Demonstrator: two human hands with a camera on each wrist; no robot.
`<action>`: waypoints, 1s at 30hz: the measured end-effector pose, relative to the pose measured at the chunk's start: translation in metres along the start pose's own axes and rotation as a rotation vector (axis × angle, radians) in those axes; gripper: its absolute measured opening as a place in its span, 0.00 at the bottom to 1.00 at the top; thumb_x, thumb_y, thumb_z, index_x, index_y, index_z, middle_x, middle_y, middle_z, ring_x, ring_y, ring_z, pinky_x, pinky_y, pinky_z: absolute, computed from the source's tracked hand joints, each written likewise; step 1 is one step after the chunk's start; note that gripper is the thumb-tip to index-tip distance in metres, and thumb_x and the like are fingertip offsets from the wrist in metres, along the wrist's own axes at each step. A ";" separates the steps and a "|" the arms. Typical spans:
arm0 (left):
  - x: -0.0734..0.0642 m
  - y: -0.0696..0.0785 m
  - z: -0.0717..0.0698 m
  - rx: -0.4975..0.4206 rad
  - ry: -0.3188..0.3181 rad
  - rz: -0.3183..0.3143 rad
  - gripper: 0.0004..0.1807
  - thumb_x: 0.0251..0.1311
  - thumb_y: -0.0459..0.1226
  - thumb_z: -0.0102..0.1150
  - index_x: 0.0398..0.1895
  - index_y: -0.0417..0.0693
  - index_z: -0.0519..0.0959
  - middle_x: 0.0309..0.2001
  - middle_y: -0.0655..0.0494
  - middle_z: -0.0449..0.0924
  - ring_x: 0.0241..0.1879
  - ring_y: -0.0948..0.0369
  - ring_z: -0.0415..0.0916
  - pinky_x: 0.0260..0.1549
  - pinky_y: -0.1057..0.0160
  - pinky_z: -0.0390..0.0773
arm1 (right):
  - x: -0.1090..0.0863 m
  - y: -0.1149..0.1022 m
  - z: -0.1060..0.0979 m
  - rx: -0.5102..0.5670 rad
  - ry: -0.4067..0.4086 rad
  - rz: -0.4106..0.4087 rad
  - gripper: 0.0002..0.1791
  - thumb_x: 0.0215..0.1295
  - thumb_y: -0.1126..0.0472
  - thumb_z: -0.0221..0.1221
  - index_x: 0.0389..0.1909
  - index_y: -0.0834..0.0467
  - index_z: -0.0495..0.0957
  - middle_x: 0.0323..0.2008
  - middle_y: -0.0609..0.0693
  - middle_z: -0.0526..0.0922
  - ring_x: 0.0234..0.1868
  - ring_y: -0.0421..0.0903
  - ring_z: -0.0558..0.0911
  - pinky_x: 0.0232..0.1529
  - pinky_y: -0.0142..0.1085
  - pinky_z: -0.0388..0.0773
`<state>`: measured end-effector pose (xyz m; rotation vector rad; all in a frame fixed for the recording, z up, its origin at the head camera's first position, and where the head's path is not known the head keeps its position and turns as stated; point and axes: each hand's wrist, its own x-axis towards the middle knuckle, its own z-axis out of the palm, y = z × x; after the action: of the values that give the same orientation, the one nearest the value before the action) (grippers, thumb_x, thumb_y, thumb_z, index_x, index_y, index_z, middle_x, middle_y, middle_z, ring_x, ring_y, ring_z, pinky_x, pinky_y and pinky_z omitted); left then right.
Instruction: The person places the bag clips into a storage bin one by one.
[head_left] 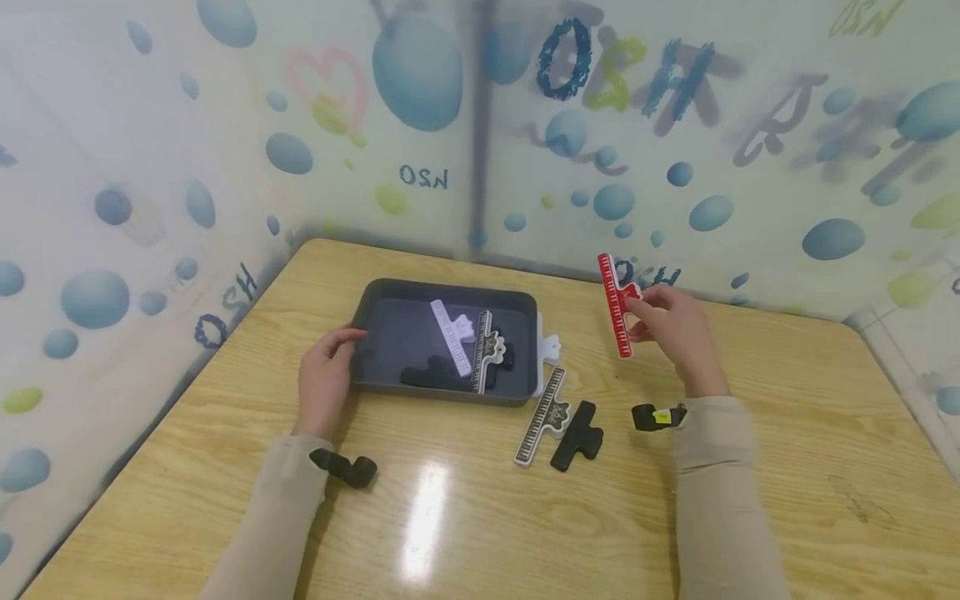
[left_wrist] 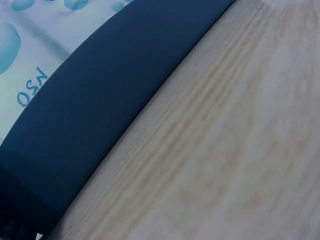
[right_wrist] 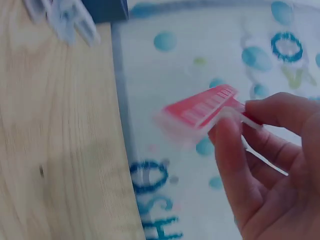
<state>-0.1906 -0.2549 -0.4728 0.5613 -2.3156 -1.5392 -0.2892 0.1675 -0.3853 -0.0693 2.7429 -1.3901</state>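
My right hand pinches a red clip with a piano-key pattern by its handle, raised at the right of the tray. In the right wrist view, thumb and fingers squeeze the red clip. At the left end of the dark tray, my left hand holds the rim; the left wrist view shows only the tray's outer wall, no fingers. Inside lie a pale lilac clip, a black-and-white piano-key clip and black clip shapes, partly hidden against the dark floor.
Against the tray's right outer side is a white clip. Nearer the front, a black-and-white piano-key clip lies beside a black clip on the wooden table. A patterned wall covering borders the table's back.
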 end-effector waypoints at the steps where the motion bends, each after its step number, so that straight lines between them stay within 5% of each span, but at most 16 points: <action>1: 0.000 0.000 0.000 -0.001 0.001 0.003 0.15 0.64 0.42 0.42 0.45 0.52 0.79 0.58 0.63 0.67 0.59 0.64 0.60 0.56 0.58 0.59 | 0.000 -0.003 0.004 0.028 0.000 -0.008 0.27 0.58 0.38 0.50 0.41 0.59 0.71 0.40 0.57 0.76 0.30 0.48 0.80 0.37 0.39 0.77; 9: -0.001 -0.002 -0.002 0.005 0.013 0.024 0.15 0.64 0.41 0.42 0.45 0.51 0.79 0.58 0.61 0.67 0.60 0.62 0.60 0.56 0.58 0.59 | -0.001 -0.020 0.041 0.347 -0.059 -0.048 0.26 0.58 0.42 0.53 0.38 0.63 0.74 0.38 0.59 0.75 0.25 0.45 0.78 0.30 0.34 0.78; 15: -0.003 -0.001 -0.001 -0.034 0.004 0.012 0.15 0.64 0.41 0.41 0.45 0.50 0.78 0.59 0.62 0.66 0.60 0.64 0.59 0.55 0.59 0.61 | -0.003 -0.027 0.067 0.547 -0.151 -0.032 0.23 0.59 0.48 0.56 0.34 0.68 0.72 0.40 0.63 0.73 0.31 0.49 0.80 0.35 0.35 0.77; 23: -0.002 -0.001 0.000 -0.032 0.006 0.023 0.15 0.64 0.41 0.42 0.45 0.51 0.78 0.59 0.62 0.67 0.59 0.64 0.60 0.55 0.59 0.61 | -0.008 -0.034 0.085 0.482 -0.295 -0.048 0.29 0.57 0.46 0.56 0.39 0.73 0.70 0.43 0.67 0.72 0.36 0.51 0.80 0.38 0.39 0.76; 30: -0.002 -0.001 0.000 -0.037 0.005 0.012 0.15 0.64 0.42 0.42 0.45 0.52 0.78 0.59 0.63 0.67 0.59 0.64 0.60 0.54 0.59 0.61 | -0.009 -0.035 0.094 0.374 -0.301 -0.055 0.25 0.56 0.44 0.56 0.35 0.65 0.74 0.39 0.58 0.76 0.36 0.51 0.80 0.38 0.41 0.77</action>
<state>-0.1883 -0.2542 -0.4742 0.5397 -2.2781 -1.5697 -0.2728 0.0721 -0.4126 -0.3080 2.2225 -1.7204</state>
